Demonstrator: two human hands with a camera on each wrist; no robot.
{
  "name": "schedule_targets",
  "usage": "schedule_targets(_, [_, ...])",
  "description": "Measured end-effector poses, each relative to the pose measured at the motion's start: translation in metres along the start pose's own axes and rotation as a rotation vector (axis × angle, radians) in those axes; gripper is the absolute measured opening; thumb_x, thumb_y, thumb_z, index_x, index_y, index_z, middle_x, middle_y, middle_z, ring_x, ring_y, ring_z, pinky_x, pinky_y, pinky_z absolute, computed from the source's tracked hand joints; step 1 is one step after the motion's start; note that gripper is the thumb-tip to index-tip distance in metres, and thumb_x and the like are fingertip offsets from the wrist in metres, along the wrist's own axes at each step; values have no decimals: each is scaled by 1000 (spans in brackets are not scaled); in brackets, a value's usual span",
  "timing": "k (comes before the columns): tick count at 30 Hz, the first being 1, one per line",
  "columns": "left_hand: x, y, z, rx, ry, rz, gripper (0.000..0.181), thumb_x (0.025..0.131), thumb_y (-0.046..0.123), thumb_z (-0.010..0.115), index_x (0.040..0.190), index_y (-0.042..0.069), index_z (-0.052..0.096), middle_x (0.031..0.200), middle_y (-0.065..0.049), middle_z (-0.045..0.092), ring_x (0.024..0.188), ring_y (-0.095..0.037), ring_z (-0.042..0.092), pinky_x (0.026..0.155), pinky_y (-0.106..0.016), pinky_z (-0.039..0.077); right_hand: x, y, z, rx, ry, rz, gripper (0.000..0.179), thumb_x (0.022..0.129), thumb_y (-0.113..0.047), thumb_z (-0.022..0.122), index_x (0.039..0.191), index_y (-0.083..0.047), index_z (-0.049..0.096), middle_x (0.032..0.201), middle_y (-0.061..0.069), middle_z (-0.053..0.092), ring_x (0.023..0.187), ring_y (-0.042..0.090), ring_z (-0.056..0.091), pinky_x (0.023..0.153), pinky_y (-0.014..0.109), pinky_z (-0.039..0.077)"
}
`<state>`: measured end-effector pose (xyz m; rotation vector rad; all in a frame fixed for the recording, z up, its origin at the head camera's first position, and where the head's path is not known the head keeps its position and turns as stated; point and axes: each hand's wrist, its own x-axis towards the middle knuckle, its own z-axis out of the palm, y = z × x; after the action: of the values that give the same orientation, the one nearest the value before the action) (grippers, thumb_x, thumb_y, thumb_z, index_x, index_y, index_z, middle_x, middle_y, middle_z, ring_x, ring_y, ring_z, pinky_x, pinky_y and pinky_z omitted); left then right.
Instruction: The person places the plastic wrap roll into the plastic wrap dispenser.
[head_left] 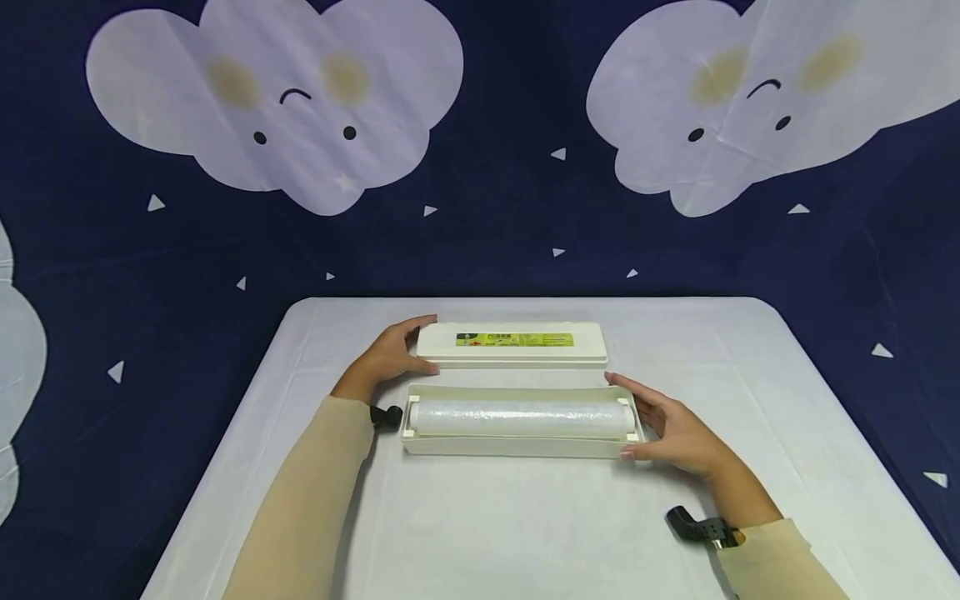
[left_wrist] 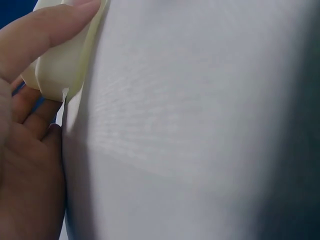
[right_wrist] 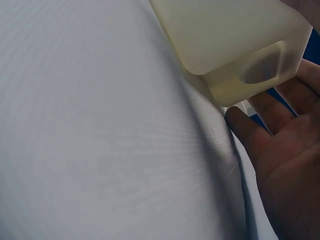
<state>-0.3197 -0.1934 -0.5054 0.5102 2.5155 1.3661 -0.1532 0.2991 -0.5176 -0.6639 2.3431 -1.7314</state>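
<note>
A long white plastic lid (head_left: 525,353) with a green and yellow label (head_left: 514,340) lies toward the back of the table. My left hand (head_left: 386,354) grips its left end, thumb at the front edge and fingers behind. Nearer to me is the matching long box (head_left: 517,448), uncovered, with a roll of cling film (head_left: 517,417) lying lengthwise inside. At the box's right end my right hand (head_left: 678,435) holds it between thumb and fingers. The left wrist view shows the lid's corner (left_wrist: 60,67) under the thumb; the right wrist view shows the box's end (right_wrist: 225,35) beside the fingers.
A white cloth covers the table (head_left: 495,533). Beyond its far edge hangs dark blue fabric (head_left: 517,258) printed with clouds and small triangles. Black wrist cameras are strapped at the left wrist (head_left: 386,418) and right wrist (head_left: 697,527).
</note>
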Motion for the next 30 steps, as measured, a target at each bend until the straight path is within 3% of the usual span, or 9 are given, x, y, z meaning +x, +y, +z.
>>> schedule_targets(9, [-2, -3, 1, -160, 41, 29, 111, 61, 11, 105, 158, 19, 52, 159, -5, 48, 150, -26, 35, 123, -45, 25, 0, 0, 0, 10, -3, -2, 112, 70, -1, 98, 164, -12, 38, 169, 11, 32, 151, 14, 34, 114, 21, 34])
schedule_targets(18, [-3, -5, 4, -336, 72, 124, 98, 64, -7, 99, 151, 6, 57, 155, -10, 53, 144, -27, 45, 121, -40, 32, 0, -1, 1, 9, 0, 7, 112, 70, -1, 98, 164, -11, 38, 168, 11, 32, 150, 13, 35, 114, 20, 34])
schedule_targets(24, [-6, -2, 6, -374, 120, 145, 91, 64, -13, 97, 146, -2, 59, 156, -11, 51, 148, -26, 41, 122, -34, 28, 0, -3, 1, 15, 5, 14, 112, 70, 1, 98, 164, -10, 38, 168, 12, 33, 152, 20, 33, 114, 20, 33])
schedule_targets(30, [-7, -2, 8, -396, 165, 127, 87, 62, -15, 96, 142, -4, 62, 153, -11, 55, 147, -24, 42, 122, -33, 28, 0, -3, 1, 15, 1, 7, 112, 70, 1, 97, 164, -9, 37, 168, 13, 32, 152, 24, 33, 114, 20, 33])
